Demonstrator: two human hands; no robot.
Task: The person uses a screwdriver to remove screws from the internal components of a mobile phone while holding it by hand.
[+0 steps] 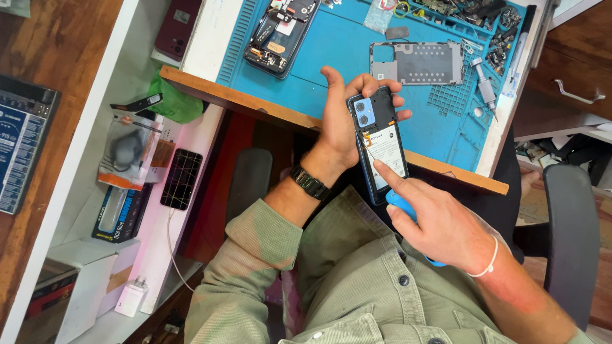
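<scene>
My left hand [344, 121] grips an opened smartphone [380, 143] with its back cover off, showing a blue camera block and a white battery. It is held upright above the front edge of the blue work mat [331, 51]. My right hand [433, 223] holds a blue plastic tool [403, 205] in its palm, and its index fingertip presses on the lower part of the battery. A dark watch sits on my left wrist and a white band on my right wrist.
On the mat lie another opened phone [278, 33], a grey metal mid-frame [417, 62], a screwdriver [486, 88] and several small parts at the back. A shelf to the left holds a dark phone [182, 178], packages and a white charger [132, 297]. A black chair [570, 236] stands right.
</scene>
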